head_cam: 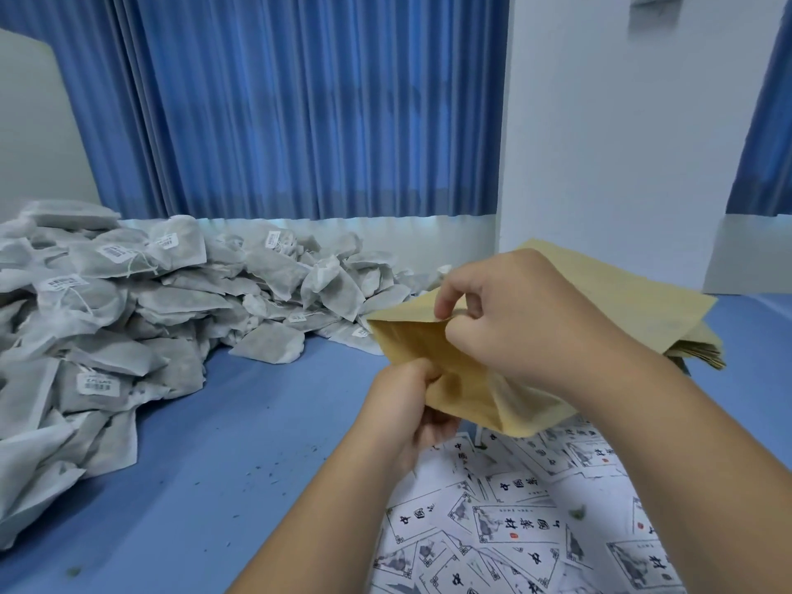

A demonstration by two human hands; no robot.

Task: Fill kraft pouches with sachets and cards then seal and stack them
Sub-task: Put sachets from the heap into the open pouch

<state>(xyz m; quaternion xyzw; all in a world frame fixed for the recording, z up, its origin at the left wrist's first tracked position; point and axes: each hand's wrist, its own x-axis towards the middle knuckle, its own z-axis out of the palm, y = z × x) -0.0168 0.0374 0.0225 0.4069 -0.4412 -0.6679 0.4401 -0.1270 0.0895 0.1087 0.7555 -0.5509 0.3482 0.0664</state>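
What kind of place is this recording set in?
Probably a small hand-packing workroom: a heap of grey sachets on a blue table, a stack of kraft pouches, and loose printed cards.

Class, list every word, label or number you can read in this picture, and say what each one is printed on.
"中國": brush characters on the cards; the characters beside them are too blurred to read with certainty.
Labels on the sachets: barcodes and small print, too small to read.
Kraft pouch: no print shows.
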